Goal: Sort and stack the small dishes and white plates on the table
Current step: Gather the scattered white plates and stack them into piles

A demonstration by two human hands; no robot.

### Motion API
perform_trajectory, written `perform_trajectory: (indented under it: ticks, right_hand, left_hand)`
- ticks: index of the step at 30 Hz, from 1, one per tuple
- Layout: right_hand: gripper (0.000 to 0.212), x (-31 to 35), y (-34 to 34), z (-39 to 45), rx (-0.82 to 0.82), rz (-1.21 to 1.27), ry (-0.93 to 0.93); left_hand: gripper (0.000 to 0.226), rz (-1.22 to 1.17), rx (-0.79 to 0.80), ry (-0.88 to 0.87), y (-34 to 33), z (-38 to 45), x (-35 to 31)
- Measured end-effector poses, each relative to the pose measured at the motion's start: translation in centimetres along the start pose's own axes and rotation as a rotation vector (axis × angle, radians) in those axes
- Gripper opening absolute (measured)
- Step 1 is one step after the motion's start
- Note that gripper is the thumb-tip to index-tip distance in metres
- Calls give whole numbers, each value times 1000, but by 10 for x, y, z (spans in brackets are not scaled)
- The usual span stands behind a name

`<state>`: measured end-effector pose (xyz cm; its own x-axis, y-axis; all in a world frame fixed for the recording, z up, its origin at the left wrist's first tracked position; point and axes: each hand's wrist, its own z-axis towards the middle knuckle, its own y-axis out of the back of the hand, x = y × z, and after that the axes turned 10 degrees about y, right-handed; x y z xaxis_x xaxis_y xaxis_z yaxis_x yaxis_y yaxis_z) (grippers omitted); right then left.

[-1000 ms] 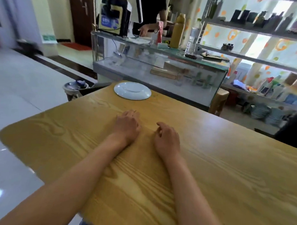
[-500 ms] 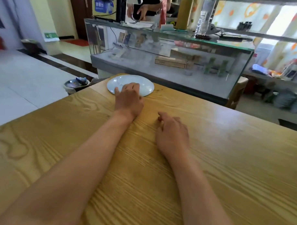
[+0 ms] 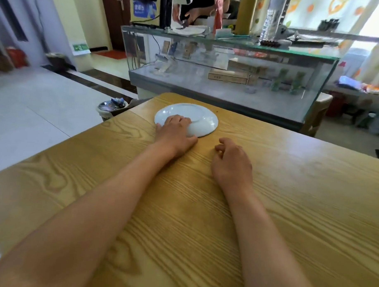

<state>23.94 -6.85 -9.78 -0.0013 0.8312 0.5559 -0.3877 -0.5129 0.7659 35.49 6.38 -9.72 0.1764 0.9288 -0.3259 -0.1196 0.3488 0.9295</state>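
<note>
Resting left hand (image 3: 175, 133) flat, fingers straight, on upturned white plate (image 3: 203, 121); right hand (image 3: 232, 164) idling, loosely curled, on bench (image 3: 289, 200). Better sliding plate nearer before lifting.

— Where's the plate (image 3: 203, 123)?
— On the table (image 3: 290, 189), under the left hand's (image 3: 176, 135) fingers (image 3: 177, 119), reaching beyond them.
— The right hand (image 3: 232, 164)?
— On the table, right of those fingers, nearer the person.

Glass display case (image 3: 229, 80) behind the table w/ boxes and small green bottles inside. On its top: papers, a clear bottle (image 3: 272, 17), dark beads. A 2nd person's hand (image 3: 190, 14) at the counter. Bin w/ wrappers (image 3: 111, 107) on the floor, far left. Dark door (image 3: 114, 18) at back.
</note>
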Motion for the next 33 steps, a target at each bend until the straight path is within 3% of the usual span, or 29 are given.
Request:
perform_trajectory:
  ticks: [8, 20, 26, 30, 33]
  right_hand:
    - [34, 27, 18, -48, 48, -152, 49]
    - [44, 48, 50, -173, 2, 119, -107]
    - [40, 61, 66, -236, -67, 172, -173]
    - [34, 67, 77, -262, -41, 202, -160]
    - [31, 71, 86, -276, 15, 234, -173]
  left_hand:
    - [63, -36, -13, -92, 33, -138, 41]
    - [77, -142, 91, -212, 91, -338, 65]
    - [92, 167, 176, -442, 108, -397, 72]
    - [77, 194, -60, -500, 99, -411, 65]
    - [64, 191, -138, -529, 103, -420, 59]
